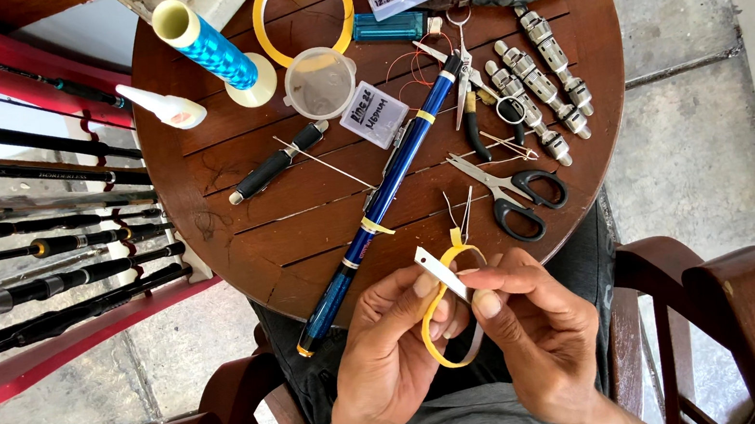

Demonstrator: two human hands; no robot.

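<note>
Right now your left hand (395,341) and right hand (534,327) pinch a yellow tape roll (440,315) together, just off the round wooden table's (225,164) near edge, the right also gripping a small white blade (441,272). A blue rod section (381,202) crosses the table; black scissors (515,189) lie near its near edge.

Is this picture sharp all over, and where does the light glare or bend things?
Head view: even daylight, soft shadows; the round table and black scissors look sharp. Pale floor at the right edge is washed out. Chair arms bow outward near the corners, a wide-lens effect. Both hands, left hand and right hand, are crisp.
</note>
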